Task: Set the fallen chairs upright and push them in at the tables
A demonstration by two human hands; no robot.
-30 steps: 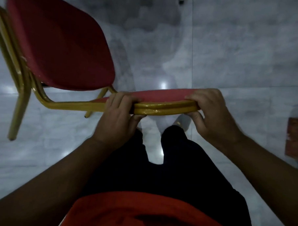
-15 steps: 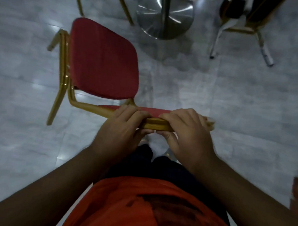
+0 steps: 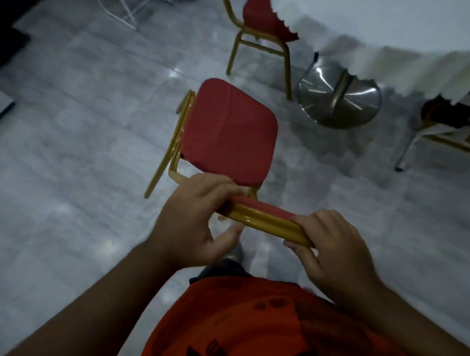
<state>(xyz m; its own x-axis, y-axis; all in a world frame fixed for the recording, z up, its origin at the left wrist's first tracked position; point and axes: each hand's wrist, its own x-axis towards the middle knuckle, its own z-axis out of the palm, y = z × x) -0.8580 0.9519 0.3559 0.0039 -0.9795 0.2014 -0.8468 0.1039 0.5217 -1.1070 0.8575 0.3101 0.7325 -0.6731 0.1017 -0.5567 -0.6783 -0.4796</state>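
Red-cushioned chair with gold metal frame (image 3: pixel 228 129), upright on the grey tiled floor, short of the white-clothed table (image 3: pixel 423 32). Left hand (image 3: pixel 191 221) and right hand (image 3: pixel 330 249) both close around its top rail. Risk: a push could drive the legs into the steel pedestal base (image 3: pixel 339 99). Half a second ago the hands sat closer together, the table out of view

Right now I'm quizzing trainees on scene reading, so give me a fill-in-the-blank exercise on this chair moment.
1. Both hands grip the top rail of the red-cushioned gold-framed chair's ____.
2. The left hand and right hand hold ____ ends of that rail.
3. The round table's white cloth hangs above a shiny ____ base.

Missing: backrest; opposite; metal
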